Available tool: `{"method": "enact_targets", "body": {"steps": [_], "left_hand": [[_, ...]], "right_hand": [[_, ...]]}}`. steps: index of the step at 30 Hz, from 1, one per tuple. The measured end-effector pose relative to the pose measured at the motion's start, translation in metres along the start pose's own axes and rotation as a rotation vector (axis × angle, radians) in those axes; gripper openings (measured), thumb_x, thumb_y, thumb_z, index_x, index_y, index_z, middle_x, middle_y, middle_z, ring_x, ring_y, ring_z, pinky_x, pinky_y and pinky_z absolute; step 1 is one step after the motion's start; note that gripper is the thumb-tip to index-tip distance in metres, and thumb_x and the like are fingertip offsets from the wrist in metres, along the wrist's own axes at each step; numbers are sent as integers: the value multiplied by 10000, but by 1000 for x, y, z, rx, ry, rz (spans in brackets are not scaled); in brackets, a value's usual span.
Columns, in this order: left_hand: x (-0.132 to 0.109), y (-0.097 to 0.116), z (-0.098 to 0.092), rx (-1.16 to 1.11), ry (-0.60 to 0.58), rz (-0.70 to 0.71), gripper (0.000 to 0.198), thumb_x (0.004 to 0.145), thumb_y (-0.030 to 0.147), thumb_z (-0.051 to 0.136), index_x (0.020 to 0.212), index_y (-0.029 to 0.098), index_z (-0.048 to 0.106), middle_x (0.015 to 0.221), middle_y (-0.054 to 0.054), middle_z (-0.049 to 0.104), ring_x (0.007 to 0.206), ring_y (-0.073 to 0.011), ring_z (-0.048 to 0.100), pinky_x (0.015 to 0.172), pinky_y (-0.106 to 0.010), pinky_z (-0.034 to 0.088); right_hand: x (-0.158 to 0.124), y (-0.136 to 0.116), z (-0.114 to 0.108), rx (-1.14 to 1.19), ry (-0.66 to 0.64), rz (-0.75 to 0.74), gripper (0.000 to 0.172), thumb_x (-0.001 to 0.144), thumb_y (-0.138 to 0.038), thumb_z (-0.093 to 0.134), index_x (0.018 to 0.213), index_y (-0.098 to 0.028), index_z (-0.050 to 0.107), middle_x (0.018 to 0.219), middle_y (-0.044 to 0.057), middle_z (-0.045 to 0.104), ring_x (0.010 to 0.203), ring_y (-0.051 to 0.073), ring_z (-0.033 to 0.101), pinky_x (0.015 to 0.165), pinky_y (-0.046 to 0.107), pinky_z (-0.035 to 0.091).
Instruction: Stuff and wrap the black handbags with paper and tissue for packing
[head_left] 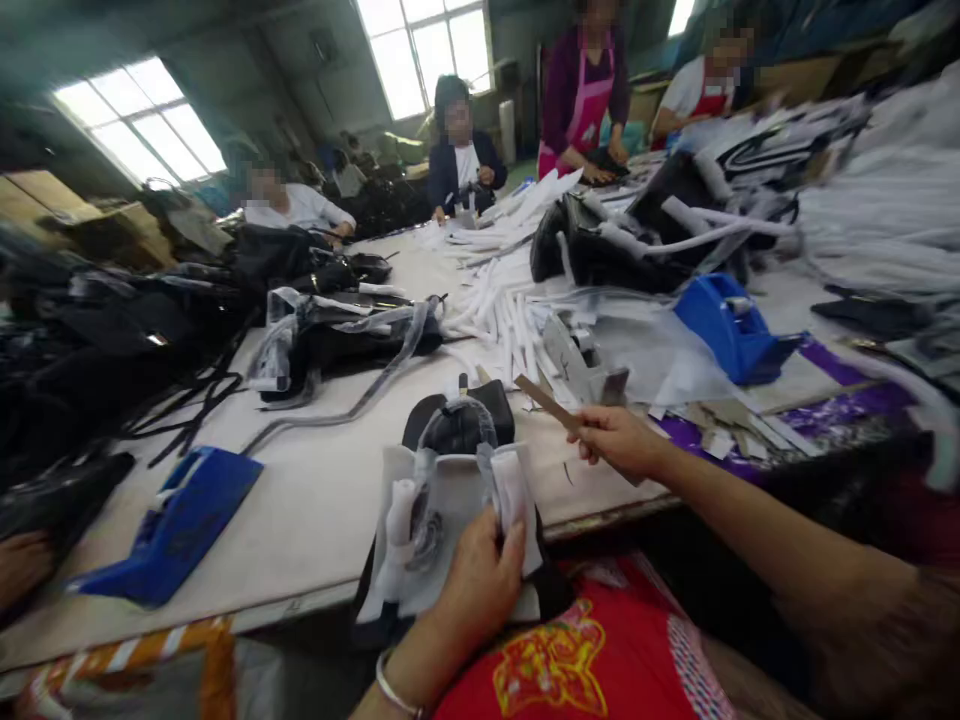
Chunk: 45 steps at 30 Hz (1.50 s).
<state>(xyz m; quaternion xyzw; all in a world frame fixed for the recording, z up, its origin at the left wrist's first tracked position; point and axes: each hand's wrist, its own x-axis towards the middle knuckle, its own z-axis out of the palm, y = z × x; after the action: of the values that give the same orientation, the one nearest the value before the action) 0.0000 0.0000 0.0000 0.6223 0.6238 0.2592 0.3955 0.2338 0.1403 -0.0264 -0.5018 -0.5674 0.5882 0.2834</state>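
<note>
A black handbag (459, 425) leans at the table's front edge, a pale grey sheet (450, 480) over its face. Clear plastic film covers its looped handle (457, 408), and white foam (401, 510) is wrapped around the handle's left end. My left hand (484, 570) is closed on a second white foam piece (510, 485) at the right end of the handle. My right hand (611, 440), off to the right, pinches a short strip of brown tape (547, 402). Just behind it stands a grey tape dispenser (566, 350).
Blue tape dispensers stand at left (176, 525) and right (727, 325). A film-wrapped black bag (352, 335), loose white foam strips (510, 320) and more black bags (637, 230) cover the table. Several co-workers sit or stand beyond; another person's hand (26, 565) shows at far left.
</note>
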Motion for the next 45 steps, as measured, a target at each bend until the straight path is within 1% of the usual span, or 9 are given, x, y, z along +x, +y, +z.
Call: {"method": "enact_targets", "body": {"steps": [3, 6, 11, 19, 24, 27, 35, 42, 45], "left_hand": [[1, 0, 2, -109, -43, -77, 289, 936, 411, 458, 921, 159, 600, 730, -40, 622, 637, -173, 575, 579, -266, 428], [-1, 2, 1, -235, -122, -184, 322, 931, 471, 463, 931, 168, 570, 671, 1, 582, 521, -136, 537, 496, -240, 411], [-2, 5, -1, -339, -164, -271, 361, 926, 520, 472, 943, 168, 547, 614, 27, 562, 485, -106, 520, 467, -202, 396], [1, 0, 5, -345, -167, -273, 409, 930, 549, 472, 987, 153, 554, 586, 31, 562, 473, -90, 498, 467, -187, 379], [0, 3, 5, -341, -149, -272, 411, 922, 560, 479, 969, 157, 547, 565, 36, 555, 465, -88, 490, 456, -183, 357], [0, 3, 6, -372, -145, -276, 411, 911, 563, 497, 975, 160, 538, 575, 40, 552, 454, -82, 478, 447, -182, 349], [0, -1, 6, -385, -161, -267, 418, 910, 564, 505, 1002, 159, 539, 581, 37, 555, 457, -82, 488, 454, -183, 357], [0, -5, 7, -376, -163, -268, 422, 925, 559, 482, 1024, 152, 536, 573, 37, 555, 457, -82, 484, 460, -186, 362], [0, -3, 7, -397, -158, -269, 440, 910, 573, 500, 1031, 152, 539, 586, 38, 555, 452, -81, 480, 452, -187, 359]], "right_hand": [[-22, 12, -3, 93, -17, 21, 300, 776, -308, 595, 1040, -166, 589, 609, -58, 557, 443, 85, 496, 424, 211, 408], [-41, 15, 0, 73, -127, 33, 277, 847, -417, 570, 972, -172, 600, 476, -92, 463, 368, 81, 429, 388, 204, 350], [-56, 12, -3, 28, -269, 43, 210, 806, -364, 665, 818, -165, 600, 642, -9, 637, 481, 94, 567, 450, 198, 426], [-49, 27, 4, 533, -222, 99, 307, 804, -416, 710, 849, -190, 506, 560, -74, 527, 398, 66, 490, 372, 164, 319], [-43, 24, 17, 773, -148, 88, 358, 726, -311, 782, 956, -208, 528, 667, -36, 621, 432, 64, 488, 405, 175, 320], [-40, 21, 21, 861, -87, 94, 301, 684, -246, 791, 858, -195, 551, 660, -22, 623, 434, 52, 459, 410, 171, 263], [-41, 19, 20, 962, -159, 173, 248, 696, -266, 777, 847, -194, 593, 680, -7, 620, 487, 88, 512, 457, 214, 337], [-42, 24, 21, 876, -210, 173, 369, 714, -328, 818, 982, -191, 604, 576, -69, 541, 382, 57, 426, 381, 186, 288], [-41, 25, 22, 807, -201, 185, 354, 723, -373, 816, 918, -156, 615, 649, -35, 590, 423, 64, 495, 383, 188, 325]]}}
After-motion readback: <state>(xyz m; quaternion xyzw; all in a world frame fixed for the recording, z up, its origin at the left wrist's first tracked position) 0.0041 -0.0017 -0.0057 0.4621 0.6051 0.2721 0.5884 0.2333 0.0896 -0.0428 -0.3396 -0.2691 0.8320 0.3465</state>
